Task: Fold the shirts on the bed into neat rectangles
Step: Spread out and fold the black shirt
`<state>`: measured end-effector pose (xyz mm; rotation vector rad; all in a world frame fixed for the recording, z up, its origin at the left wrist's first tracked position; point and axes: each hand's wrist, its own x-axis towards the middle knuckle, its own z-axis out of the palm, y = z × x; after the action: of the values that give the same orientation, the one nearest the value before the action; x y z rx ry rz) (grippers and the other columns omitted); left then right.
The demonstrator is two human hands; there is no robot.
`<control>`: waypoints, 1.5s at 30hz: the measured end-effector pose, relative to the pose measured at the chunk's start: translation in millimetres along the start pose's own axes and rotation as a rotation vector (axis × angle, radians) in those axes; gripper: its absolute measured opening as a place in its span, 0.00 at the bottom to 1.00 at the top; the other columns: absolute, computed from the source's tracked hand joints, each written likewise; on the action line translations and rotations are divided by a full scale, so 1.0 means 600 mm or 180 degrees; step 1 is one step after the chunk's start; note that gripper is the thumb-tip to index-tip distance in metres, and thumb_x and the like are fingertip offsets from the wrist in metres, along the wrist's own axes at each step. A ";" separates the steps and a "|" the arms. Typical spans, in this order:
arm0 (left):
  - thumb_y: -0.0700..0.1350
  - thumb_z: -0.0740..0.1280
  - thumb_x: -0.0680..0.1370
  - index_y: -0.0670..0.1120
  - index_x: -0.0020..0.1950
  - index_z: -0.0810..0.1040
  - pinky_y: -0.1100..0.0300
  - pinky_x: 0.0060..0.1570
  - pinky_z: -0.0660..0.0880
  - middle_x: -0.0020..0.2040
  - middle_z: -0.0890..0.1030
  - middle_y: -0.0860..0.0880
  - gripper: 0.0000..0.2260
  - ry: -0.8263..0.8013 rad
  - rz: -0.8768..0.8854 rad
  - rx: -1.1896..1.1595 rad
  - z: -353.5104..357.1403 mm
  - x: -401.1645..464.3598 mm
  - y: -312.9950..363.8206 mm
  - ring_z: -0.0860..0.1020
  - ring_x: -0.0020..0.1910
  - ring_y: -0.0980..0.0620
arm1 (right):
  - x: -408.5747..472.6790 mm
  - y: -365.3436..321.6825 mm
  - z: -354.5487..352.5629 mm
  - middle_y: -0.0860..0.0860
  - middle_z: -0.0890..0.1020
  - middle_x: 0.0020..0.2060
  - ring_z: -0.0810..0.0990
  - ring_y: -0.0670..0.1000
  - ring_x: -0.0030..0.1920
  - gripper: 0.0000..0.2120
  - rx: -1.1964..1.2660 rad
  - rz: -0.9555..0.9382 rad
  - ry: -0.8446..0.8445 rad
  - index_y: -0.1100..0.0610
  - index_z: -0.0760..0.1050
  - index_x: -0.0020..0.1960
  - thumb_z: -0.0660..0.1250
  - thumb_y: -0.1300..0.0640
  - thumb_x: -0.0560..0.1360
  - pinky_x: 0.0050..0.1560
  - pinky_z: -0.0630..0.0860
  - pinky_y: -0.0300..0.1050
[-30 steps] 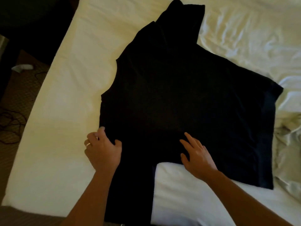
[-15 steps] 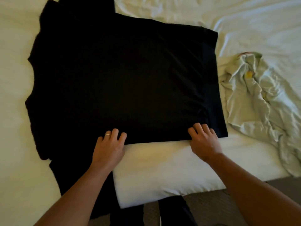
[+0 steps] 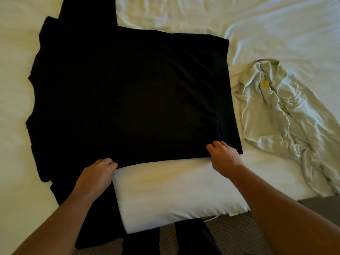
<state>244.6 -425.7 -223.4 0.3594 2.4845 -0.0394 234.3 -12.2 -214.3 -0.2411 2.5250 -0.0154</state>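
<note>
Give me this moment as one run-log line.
phase: first fold | black shirt: spread flat on bed | left hand: grips near edge | right hand: grips near edge | pale shirt: crumpled, unfolded

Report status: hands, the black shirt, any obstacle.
Left hand and right hand both grip black shirt at near edge. Shirt spread flat, unfolded. Crumpled pale shirt beside it, apart.
</note>
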 end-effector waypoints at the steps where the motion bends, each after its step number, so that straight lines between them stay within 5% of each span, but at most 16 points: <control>1: 0.36 0.73 0.73 0.46 0.50 0.85 0.51 0.37 0.81 0.47 0.80 0.50 0.09 -0.0025 -0.0081 -0.0089 -0.006 0.002 0.000 0.81 0.46 0.47 | 0.002 0.001 -0.008 0.52 0.78 0.53 0.78 0.54 0.53 0.15 0.0020 -0.0009 -0.0134 0.56 0.74 0.63 0.66 0.61 0.77 0.45 0.77 0.46; 4: 0.40 0.63 0.81 0.50 0.58 0.83 0.55 0.51 0.78 0.53 0.80 0.52 0.11 -0.0274 -0.0093 -0.0243 -0.047 0.022 0.003 0.79 0.53 0.52 | 0.015 0.007 -0.035 0.51 0.80 0.48 0.79 0.52 0.47 0.11 0.0115 0.0142 -0.0506 0.55 0.77 0.60 0.63 0.61 0.78 0.48 0.78 0.44; 7: 0.39 0.62 0.81 0.50 0.54 0.84 0.59 0.50 0.77 0.51 0.82 0.53 0.12 -0.0706 -0.0137 -0.0481 -0.093 0.050 -0.001 0.79 0.49 0.56 | 0.044 0.018 -0.057 0.52 0.80 0.42 0.80 0.53 0.42 0.10 0.0390 0.0314 -0.0739 0.55 0.80 0.55 0.64 0.62 0.76 0.47 0.81 0.46; 11: 0.37 0.65 0.81 0.47 0.55 0.85 0.57 0.55 0.77 0.52 0.83 0.51 0.10 -0.0740 -0.0327 -0.0935 -0.126 0.082 -0.016 0.80 0.51 0.54 | 0.087 0.031 -0.076 0.54 0.82 0.46 0.80 0.55 0.45 0.11 0.0747 0.0372 -0.0884 0.55 0.82 0.53 0.64 0.61 0.74 0.47 0.80 0.48; 23: 0.38 0.64 0.82 0.48 0.46 0.86 0.51 0.51 0.79 0.43 0.84 0.49 0.12 -0.0573 -0.0565 -0.1466 -0.227 0.197 -0.047 0.82 0.44 0.51 | 0.183 0.063 -0.144 0.50 0.77 0.39 0.76 0.54 0.40 0.10 0.1158 0.0658 -0.0160 0.53 0.80 0.50 0.62 0.62 0.74 0.40 0.72 0.44; 31: 0.37 0.62 0.83 0.42 0.53 0.85 0.43 0.52 0.79 0.48 0.83 0.41 0.11 -0.0153 -0.0577 -0.1468 -0.273 0.268 -0.045 0.80 0.46 0.41 | 0.256 0.080 -0.168 0.51 0.76 0.42 0.74 0.54 0.42 0.06 0.1176 0.0691 0.0324 0.57 0.78 0.44 0.63 0.64 0.72 0.33 0.65 0.41; 45: 0.40 0.63 0.83 0.42 0.51 0.83 0.44 0.48 0.78 0.44 0.81 0.40 0.09 0.0043 -0.0727 -0.1409 -0.287 0.351 -0.057 0.78 0.43 0.38 | 0.332 0.086 -0.181 0.54 0.77 0.47 0.75 0.58 0.53 0.06 0.0659 0.0570 0.0928 0.60 0.79 0.48 0.64 0.62 0.74 0.47 0.78 0.53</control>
<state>-26.7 -387.5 -209.8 -0.1109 2.4477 0.4134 3.6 -1.2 -241.0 0.0770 2.7988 -0.2566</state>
